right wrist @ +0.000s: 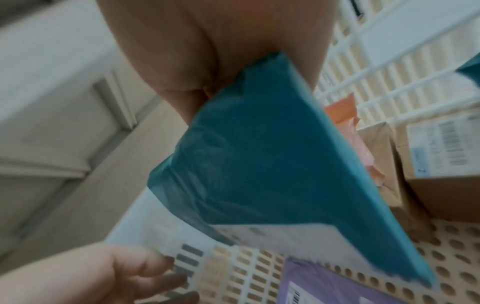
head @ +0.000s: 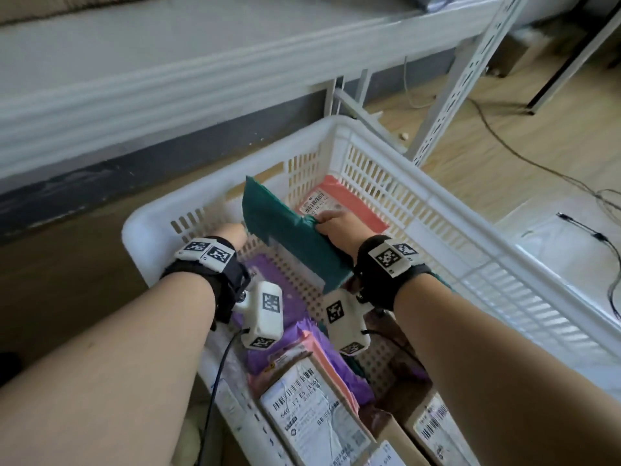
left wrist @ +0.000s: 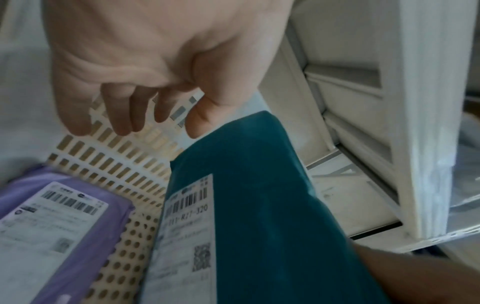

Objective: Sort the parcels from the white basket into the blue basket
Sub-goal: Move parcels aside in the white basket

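Observation:
My right hand [head: 331, 222] grips the edge of a teal parcel [head: 285, 230] and holds it tilted up inside the white basket [head: 420, 193]. The teal parcel [left wrist: 259, 205] carries a white label on its underside, and its bag [right wrist: 259, 164] hangs from my fist in the right wrist view. My left hand [head: 232, 232] hovers just left of the parcel with relaxed fingers [left wrist: 124, 115], holding nothing. A purple parcel [left wrist: 59, 216] lies on the basket floor below it. No blue basket is in view.
More parcels lie in the basket: an orange one [head: 346, 203] at the far end, purple and pink ones [head: 312, 351] and labelled cardboard boxes [head: 316, 415] near me. A white shelf frame [head: 467, 79] stands behind, with cables on the wooden floor at right.

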A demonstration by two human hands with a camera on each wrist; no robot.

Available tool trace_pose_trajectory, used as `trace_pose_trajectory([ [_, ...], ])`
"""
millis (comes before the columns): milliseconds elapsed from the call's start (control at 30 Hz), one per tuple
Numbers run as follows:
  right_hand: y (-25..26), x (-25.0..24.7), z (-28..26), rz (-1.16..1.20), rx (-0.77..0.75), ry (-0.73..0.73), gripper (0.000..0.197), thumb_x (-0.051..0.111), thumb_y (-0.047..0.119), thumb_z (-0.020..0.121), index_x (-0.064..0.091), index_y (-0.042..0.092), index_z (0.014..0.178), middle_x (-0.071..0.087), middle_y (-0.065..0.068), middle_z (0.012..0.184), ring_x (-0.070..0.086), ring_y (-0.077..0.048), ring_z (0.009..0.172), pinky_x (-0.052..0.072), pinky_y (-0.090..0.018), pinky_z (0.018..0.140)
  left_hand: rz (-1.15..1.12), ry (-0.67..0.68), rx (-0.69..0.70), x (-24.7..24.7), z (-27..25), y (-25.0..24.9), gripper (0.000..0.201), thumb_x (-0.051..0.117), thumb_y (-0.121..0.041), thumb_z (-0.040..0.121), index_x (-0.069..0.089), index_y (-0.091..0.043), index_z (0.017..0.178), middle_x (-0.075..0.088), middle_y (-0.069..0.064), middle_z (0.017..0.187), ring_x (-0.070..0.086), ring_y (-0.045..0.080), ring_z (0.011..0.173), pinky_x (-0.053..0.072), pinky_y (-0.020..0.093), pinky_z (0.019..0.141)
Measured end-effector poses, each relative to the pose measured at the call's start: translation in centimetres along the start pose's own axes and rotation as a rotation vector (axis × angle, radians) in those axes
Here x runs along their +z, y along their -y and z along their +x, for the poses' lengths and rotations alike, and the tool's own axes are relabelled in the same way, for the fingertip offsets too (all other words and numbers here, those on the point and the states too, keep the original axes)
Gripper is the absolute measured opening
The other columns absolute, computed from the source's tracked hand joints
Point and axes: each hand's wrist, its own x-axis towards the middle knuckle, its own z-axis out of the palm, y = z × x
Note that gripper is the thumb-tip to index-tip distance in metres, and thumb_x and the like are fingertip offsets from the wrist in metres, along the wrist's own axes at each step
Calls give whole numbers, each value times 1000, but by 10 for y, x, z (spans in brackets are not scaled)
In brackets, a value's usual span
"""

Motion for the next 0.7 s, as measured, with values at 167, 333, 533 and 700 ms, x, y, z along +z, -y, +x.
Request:
trace_pose_trajectory([
  [167,3,-36,-57,379,44,-196,20,47,2,94,66,6,98,63,-12,92,59,-22,80,53,-32,81,-696,66,-13,3,-34,-19,74,67,-40,65,55,-6,130,54,15,135,54,32,121,43,39,102],
  [333,-7,-68,-115,772,52,-239,29,41,-1,94,60,12,75,61,-10,73,56,-20,57,43,-26,51,-854,221,53,6,-90,-38,66,62,-61,70,59,-18,120,65,11,114,61,27,90,48,41,88],
  [533,-25,-90,-171,739,45,-353,31,42,12,97,57,15,70,58,-4,62,53,-14,48,39,-24,50,-969,311,157,5,-144,-57,23,59,-36,90,59,-15,80,64,6,74,58,22,70,48,32,73],
  [700,-44,-100,-196,703,78,-337,26,50,39,95,65,18,91,64,-4,87,57,-16,74,45,-27,67,-994,296,311,5,-176,-73,26,61,-18,90,63,-7,114,67,10,92,62,21,72,54,28,57],
])
